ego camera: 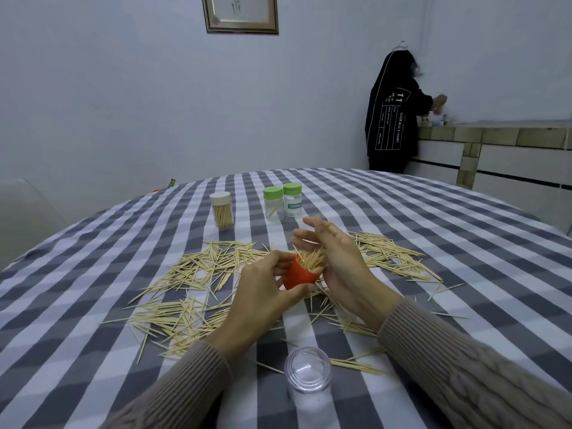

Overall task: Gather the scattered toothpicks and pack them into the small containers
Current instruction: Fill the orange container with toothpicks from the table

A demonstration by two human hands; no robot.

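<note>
My left hand [263,289] grips a small orange container [298,275], tilted and held above the table, with a bundle of toothpicks [311,261] sticking out of its mouth. My right hand [337,258] is beside the bundle with fingers straight, the palm against the toothpick tips. Scattered toothpicks [192,274] lie across the checked tablecloth to the left, right and front of my hands. An open clear container [308,371] stands near the front edge.
At the back stand a white-lidded jar full of toothpicks [222,209] and two green-lidded jars [274,203] [292,199]. The round table wears a grey-and-white checked cloth [433,230]. A person in a dark hoodie [391,119] stands at a counter far right.
</note>
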